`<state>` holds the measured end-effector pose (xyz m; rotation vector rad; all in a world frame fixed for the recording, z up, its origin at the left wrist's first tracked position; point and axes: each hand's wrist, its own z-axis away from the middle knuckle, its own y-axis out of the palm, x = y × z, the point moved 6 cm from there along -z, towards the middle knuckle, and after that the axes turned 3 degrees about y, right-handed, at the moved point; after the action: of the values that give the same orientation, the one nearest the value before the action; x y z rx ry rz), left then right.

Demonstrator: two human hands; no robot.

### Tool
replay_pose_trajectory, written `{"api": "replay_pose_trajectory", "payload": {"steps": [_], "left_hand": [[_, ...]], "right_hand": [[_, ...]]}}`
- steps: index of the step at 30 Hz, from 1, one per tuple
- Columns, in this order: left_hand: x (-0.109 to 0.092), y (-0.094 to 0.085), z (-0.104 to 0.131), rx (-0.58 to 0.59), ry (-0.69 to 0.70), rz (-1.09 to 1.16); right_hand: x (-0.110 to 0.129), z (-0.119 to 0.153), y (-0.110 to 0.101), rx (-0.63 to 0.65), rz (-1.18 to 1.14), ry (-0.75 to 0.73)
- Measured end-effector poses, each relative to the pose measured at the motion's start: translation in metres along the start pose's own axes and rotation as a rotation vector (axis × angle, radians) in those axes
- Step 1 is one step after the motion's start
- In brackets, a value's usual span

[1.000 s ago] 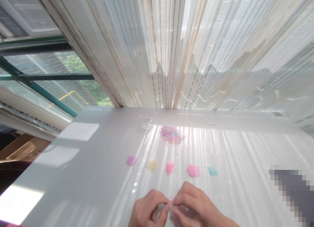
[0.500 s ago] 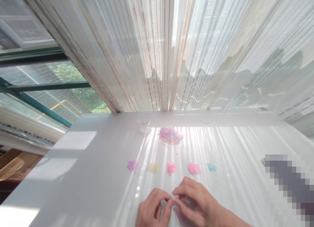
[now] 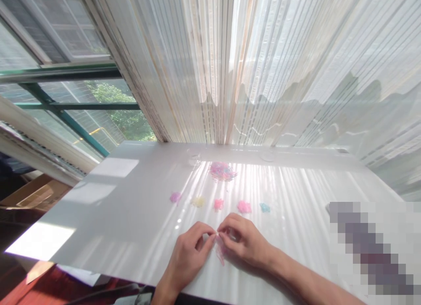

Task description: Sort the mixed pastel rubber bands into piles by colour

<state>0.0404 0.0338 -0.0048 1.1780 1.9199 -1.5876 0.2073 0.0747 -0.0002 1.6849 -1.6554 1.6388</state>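
Near the front of the white table, my left hand [image 3: 191, 243] and my right hand [image 3: 245, 238] meet fingertip to fingertip, both closed in a pinch. Between them is a strand of thin pink rubber bands [image 3: 221, 253], which hangs below the fingertips; the pinched part is too small to make out. Just beyond the hands lies a row of little heaps of rubber bands: purple [image 3: 175, 197], yellow [image 3: 198, 201], coral pink [image 3: 219, 204], bright pink [image 3: 244, 206] and teal [image 3: 265, 207]. Behind that row sits a larger mixed-colour pile [image 3: 222, 171].
A clear round container [image 3: 194, 156] and a clear lid-like disc [image 3: 266, 156] are at the back of the white table [image 3: 138, 217]. Striped sheer curtains [image 3: 184, 77] hang behind it. To the left are a window and a cardboard box [image 3: 39, 193]. A blurred-out patch covers the right.
The view has shifted so more of the table's front edge and both forearms show. Both hands remain pinched together, and the hanging pink strand is now clearer.
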Motion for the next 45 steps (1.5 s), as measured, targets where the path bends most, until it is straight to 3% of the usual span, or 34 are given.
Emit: {"api": "replay_pose_trajectory", "payload": {"steps": [11,17,27,33,45], "left_hand": [[0.005,0.0,0.0,-0.014,-0.035,-0.003],[0.008,0.003,0.001,0.012,-0.02,-0.028],[0.003,0.002,-0.001,-0.018,0.077,-0.026],[0.004,0.004,0.001,0.031,0.108,-0.008],[0.002,0.004,-0.001,0.028,0.068,-0.055]], "right_hand": [[-0.001,-0.004,0.002,0.072,-0.012,0.08],[-0.01,-0.011,0.003,0.186,-0.051,0.161],[-0.013,-0.005,0.001,0.143,-0.105,0.164],[-0.013,-0.003,0.001,0.136,-0.077,0.124],[-0.01,-0.003,-0.003,0.118,-0.083,0.05]]}}
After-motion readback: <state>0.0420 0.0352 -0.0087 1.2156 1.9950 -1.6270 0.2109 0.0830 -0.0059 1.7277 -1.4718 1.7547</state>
